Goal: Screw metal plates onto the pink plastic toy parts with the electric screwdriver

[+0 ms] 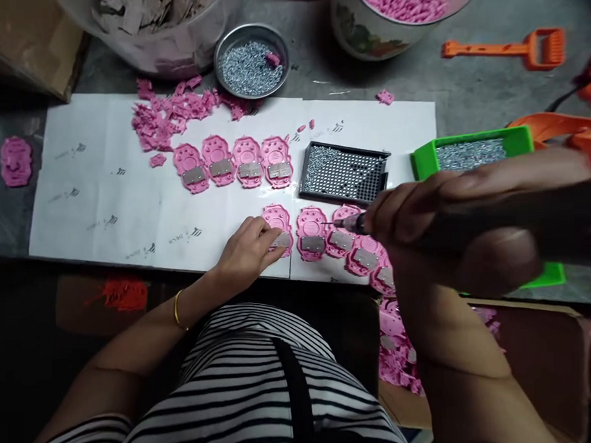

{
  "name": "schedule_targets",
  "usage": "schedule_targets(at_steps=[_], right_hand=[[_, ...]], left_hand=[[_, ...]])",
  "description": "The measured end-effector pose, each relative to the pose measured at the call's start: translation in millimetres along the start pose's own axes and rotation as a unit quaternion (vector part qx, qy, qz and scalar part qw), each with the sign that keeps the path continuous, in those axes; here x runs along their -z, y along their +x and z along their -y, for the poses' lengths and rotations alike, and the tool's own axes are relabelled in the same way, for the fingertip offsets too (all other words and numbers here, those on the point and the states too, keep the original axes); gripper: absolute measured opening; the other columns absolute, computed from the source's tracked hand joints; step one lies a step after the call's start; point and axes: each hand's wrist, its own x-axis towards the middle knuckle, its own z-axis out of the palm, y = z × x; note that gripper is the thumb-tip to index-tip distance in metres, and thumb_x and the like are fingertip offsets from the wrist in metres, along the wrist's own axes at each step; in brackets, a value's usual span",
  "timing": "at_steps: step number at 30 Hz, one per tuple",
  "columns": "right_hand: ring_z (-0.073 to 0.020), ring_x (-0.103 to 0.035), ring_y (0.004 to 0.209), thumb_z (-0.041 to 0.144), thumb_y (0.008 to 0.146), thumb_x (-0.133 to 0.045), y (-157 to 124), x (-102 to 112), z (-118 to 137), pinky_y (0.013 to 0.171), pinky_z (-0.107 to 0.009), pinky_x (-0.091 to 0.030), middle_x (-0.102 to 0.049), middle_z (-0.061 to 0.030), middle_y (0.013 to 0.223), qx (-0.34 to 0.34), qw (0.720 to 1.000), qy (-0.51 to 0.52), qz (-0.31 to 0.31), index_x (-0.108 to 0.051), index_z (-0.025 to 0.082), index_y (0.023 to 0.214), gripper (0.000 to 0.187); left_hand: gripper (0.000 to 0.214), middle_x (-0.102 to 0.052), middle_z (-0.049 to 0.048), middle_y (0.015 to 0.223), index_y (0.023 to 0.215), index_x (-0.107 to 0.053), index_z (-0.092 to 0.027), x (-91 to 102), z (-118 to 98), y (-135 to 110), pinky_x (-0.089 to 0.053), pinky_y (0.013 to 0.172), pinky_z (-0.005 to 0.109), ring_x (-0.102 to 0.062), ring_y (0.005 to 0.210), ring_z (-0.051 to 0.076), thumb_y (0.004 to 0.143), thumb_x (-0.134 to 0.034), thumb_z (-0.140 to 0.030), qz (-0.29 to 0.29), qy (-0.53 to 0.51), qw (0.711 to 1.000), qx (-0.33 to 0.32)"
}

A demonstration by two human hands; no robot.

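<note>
My left hand [248,252] has its thumb and fingers closed on the lower part of a pink plastic casing [276,216] on the white paper. A grey metal plate on that casing is partly covered by the fingers. My right hand [421,204] grips a dark power screwdriver [532,219], slightly blurred. Its bit points left, over the neighbouring pink casing [311,219], which carries a metal plate [312,244]. More such casings trail off to the right beneath the driver. Behind my left hand stands a row of several casings with plates [247,162].
Beyond the casings lies a black perforated screw tray [345,173]. A steel bowl of screws [252,68], a pile of pink pieces [168,116] and a patterned basin [380,31] sit behind. A green tray [424,162] is at right; an open carton [537,361] stands below.
</note>
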Motion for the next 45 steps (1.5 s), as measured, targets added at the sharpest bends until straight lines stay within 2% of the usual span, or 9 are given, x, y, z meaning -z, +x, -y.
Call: schedule_targets(at_steps=[3,7,11,18,22,28,33,40,45], right_hand=[[-0.0142,-0.053,0.045,0.032,0.082,-0.072,-11,-21,-7,0.039,-0.031,-0.049,-0.053,0.0015,0.057,0.04,0.997,0.065,0.015,-0.071,0.02,0.101,0.023],[-0.0098,-0.051,0.043,0.037,0.084,-0.071,-11,-34,-22,0.041,-0.024,-0.049,-0.053,0.0048,0.056,0.031,0.997,0.054,0.034,-0.069,0.024,0.102,0.022],[-0.0094,-0.049,0.041,0.032,0.086,-0.067,-9,-39,-33,0.039,-0.022,-0.046,-0.048,0.0056,0.053,0.058,0.993,0.1,0.024,-0.068,0.02,0.102,0.02],[-0.0113,-0.049,0.042,0.025,0.087,-0.063,-9,-40,-38,0.038,-0.025,-0.046,-0.047,0.0034,0.056,0.056,0.989,0.126,0.053,-0.066,0.017,0.107,0.023],[-0.011,-0.049,0.042,0.025,0.088,-0.062,-6,-40,-39,0.038,-0.024,-0.045,-0.048,0.0035,0.056,0.057,0.99,0.113,0.07,-0.064,0.02,0.108,0.021],[-0.0102,-0.045,0.038,0.028,0.087,-0.062,-7,-42,-44,0.035,-0.023,-0.043,-0.047,0.0045,0.055,0.042,0.992,0.106,0.054,-0.063,0.023,0.103,0.017],[-0.0115,-0.05,0.043,0.032,0.087,-0.065,-8,-41,-45,0.038,-0.025,-0.043,-0.049,0.0035,0.056,0.007,0.992,0.102,0.072,-0.06,0.023,0.091,0.011],[-0.0095,-0.048,0.044,0.038,0.085,-0.07,-8,-42,-44,0.04,-0.024,-0.042,-0.045,0.0055,0.055,-0.019,0.99,0.098,0.104,-0.046,0.022,0.073,0.031],[-0.0097,-0.044,0.04,0.039,0.08,-0.072,-9,-36,-59,0.039,-0.027,-0.043,-0.047,0.0074,0.052,-0.007,0.988,0.088,0.13,-0.055,0.025,0.08,0.022]], left_hand=[[0.02,-0.055,0.0039,0.087,0.097,-0.066,-0.014,0.2,-1,-1,-0.045,0.068,0.026,-0.05,0.081,0.016,0.093,-0.064,-0.033,0.008,-0.006,1.0,0.011],[0.022,-0.056,0.0037,0.087,0.095,-0.067,-0.014,1.0,-2,-1,-0.045,0.069,0.026,-0.05,0.081,0.016,0.093,-0.064,-0.036,0.014,-0.002,1.0,0.015],[0.025,-0.055,0.0041,0.087,0.096,-0.067,-0.014,-0.4,-2,-1,-0.045,0.069,0.026,-0.05,0.082,0.016,0.095,-0.06,-0.038,0.013,0.01,1.0,0.013],[0.025,-0.056,0.0044,0.089,0.099,-0.066,-0.013,-0.5,-1,-1,-0.046,0.071,0.027,-0.05,0.083,0.016,0.095,-0.06,-0.037,0.021,0.005,1.0,0.018],[0.023,-0.056,0.0039,0.087,0.099,-0.067,-0.013,0.2,-1,-1,-0.046,0.069,0.026,-0.051,0.081,0.016,0.093,-0.063,-0.034,0.012,0.012,1.0,0.007],[0.023,-0.056,0.0037,0.087,0.098,-0.067,-0.014,-1.3,-1,-1,-0.045,0.069,0.027,-0.05,0.081,0.016,0.093,-0.064,-0.035,0.021,0.027,0.999,0.016],[0.022,-0.055,0.0036,0.087,0.097,-0.067,-0.014,0.2,-1,0,-0.044,0.068,0.026,-0.05,0.082,0.016,0.094,-0.062,-0.035,0.034,0.025,0.999,0.016],[0.022,-0.052,0.0027,0.083,0.091,-0.066,-0.014,1.9,-4,2,-0.041,0.067,0.025,-0.048,0.078,0.015,0.092,-0.065,-0.035,0.043,0.037,0.998,0.02],[0.013,-0.054,0.0041,0.088,0.091,-0.064,-0.015,6.2,-6,3,-0.041,0.068,0.026,-0.05,0.082,0.016,0.094,-0.062,-0.028,0.069,0.023,0.997,0.038]])
